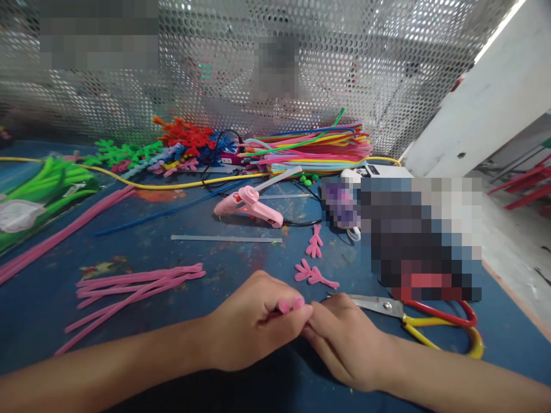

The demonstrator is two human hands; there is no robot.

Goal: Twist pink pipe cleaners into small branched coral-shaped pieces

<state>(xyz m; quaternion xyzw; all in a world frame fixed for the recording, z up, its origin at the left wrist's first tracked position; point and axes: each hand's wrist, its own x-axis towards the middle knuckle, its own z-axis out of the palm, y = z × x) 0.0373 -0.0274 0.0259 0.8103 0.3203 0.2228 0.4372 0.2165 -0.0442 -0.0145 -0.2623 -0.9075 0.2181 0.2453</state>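
My left hand (253,321) is closed on a pink pipe cleaner (290,305), whose folded ends poke out between thumb and curled fingers. My right hand (350,341) meets it at the fingertips, pinched on the same piece; the fingers hide most of what lies between them. Just beyond my hands lie two branched shapes of pink pipe cleaner, one nearer (316,274) and one farther (315,241). A loose bunch of cut pink pipe cleaners (140,287) rests left of my hands. Scissors (387,307) with red and yellow handles lie behind my right hand.
A pink glue gun (248,207) stands mid-table, with a clear glue stick (226,238) before it. Colourful pipe cleaners (318,146) and finished branched pieces (185,137) are heaped along the perforated metal screen (327,69). Bagged green pipe cleaners (47,189) and a yellow cable (172,186) lie left.
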